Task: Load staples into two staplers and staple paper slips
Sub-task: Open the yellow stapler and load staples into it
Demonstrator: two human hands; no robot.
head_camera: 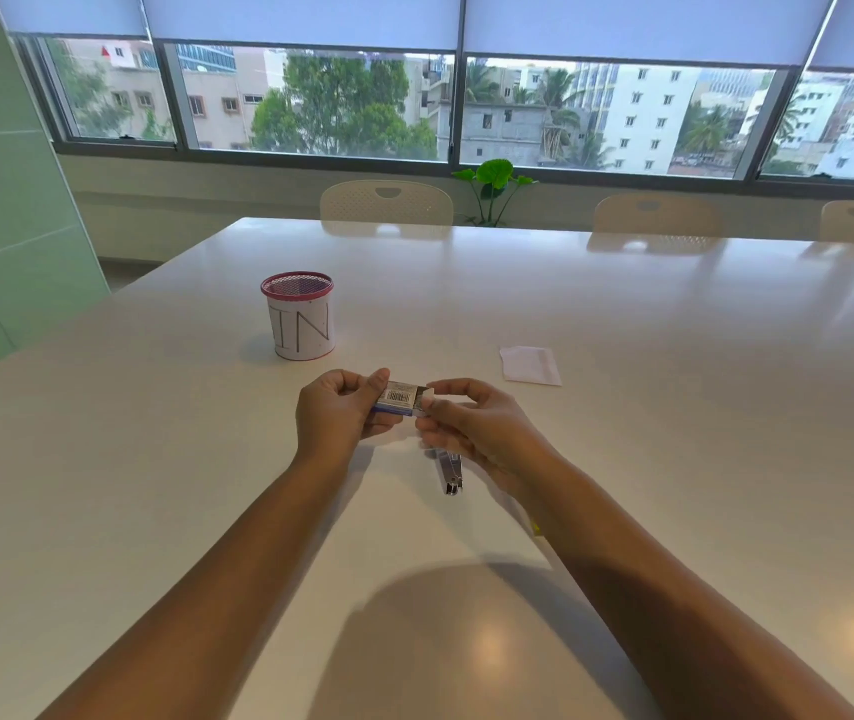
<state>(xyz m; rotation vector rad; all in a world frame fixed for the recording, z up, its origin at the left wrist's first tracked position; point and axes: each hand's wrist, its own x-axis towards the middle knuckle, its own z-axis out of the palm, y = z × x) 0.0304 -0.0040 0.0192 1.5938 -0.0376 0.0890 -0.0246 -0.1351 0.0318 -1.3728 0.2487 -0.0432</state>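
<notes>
My left hand grips a small staple box with a barcode label, held above the white table. My right hand pinches the box's open end at its white flap. Under my right hand a metal stapler lies on the table, partly hidden by the hand. White paper slips lie on the table to the right, beyond my right hand. A small yellow bit peeks out beside my right forearm; what it is I cannot tell.
A mesh pen cup with a red rim and a paper label reading "IN" stands at the left behind my hands. Chairs line the table's far edge, with a green plant by the window.
</notes>
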